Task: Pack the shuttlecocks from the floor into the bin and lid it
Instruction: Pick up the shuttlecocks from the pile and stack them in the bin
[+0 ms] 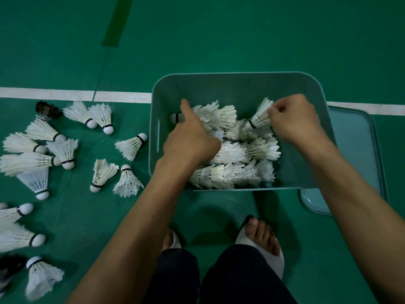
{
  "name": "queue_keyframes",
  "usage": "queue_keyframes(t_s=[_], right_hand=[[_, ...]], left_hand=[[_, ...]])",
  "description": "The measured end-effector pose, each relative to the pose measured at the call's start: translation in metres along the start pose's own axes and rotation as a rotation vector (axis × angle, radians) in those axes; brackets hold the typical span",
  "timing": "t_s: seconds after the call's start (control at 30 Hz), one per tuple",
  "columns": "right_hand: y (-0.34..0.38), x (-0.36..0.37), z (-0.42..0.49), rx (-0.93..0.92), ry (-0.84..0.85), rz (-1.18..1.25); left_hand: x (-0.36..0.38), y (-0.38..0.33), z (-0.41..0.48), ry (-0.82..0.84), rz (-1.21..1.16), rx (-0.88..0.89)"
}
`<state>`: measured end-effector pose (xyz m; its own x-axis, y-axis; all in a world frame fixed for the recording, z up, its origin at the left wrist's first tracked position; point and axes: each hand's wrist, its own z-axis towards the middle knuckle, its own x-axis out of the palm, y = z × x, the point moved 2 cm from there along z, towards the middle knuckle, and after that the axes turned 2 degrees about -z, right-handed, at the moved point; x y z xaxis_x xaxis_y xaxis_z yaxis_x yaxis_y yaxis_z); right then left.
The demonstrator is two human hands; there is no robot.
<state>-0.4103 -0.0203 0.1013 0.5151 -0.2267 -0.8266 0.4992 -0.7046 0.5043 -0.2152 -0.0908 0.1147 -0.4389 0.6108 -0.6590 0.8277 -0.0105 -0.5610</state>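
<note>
Dark trouser legs (197,279) and two feet in white slippers (263,244) sit closest, just short of the teal bin (219,86) on the green floor (241,29). Both hands reach into the bin. The right hand (293,119) pinches a single shuttlecock (259,118) by its feathers, cork pointing down toward the pile. The left hand (190,141) lies over the packed shuttlecocks (236,163) with its thumb stretched out. Its fingers are buried in feathers, so whether it grips anything cannot be told.

The packed ones lie in rough rows across the bin's bottom, and the walls stand well above them, so there seems to be room for more. A good share of the work looks left. Many loose shuttlecocks (65,150) lie scattered on the floor to the left, a couple of them dark-feathered (48,110), and more run out of view at the lower left edge. The lid (359,145) lies flat on the floor, right against the bin's right side, not yet put on.
</note>
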Motion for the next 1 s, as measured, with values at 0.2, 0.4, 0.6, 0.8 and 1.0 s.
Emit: queue_keyframes(t_s=[0.2, 0.4, 0.6, 0.8, 1.0], right_hand=[[0.015, 0.027, 0.017, 0.213, 0.065, 0.355], [0.026, 0.039, 0.015, 0.306, 0.306, 0.640], [0.028, 0.046, 0.021, 0.332, 0.363, 0.618], [0.023, 0.046, 0.032, 0.081, 0.129, 0.154], [0.024, 0.026, 0.024, 0.097, -0.072, 0.211]], left_hand=[[0.000, 0.007, 0.020, 0.049, 0.032, -0.063], [0.003, 0.013, 0.032, 0.073, 0.039, -0.053], [0.009, 0.016, 0.037, 0.095, 0.036, -0.045], [0.007, 0.017, 0.037, 0.095, 0.039, -0.031], [-0.007, 0.005, 0.022, 0.081, 0.073, 0.054]])
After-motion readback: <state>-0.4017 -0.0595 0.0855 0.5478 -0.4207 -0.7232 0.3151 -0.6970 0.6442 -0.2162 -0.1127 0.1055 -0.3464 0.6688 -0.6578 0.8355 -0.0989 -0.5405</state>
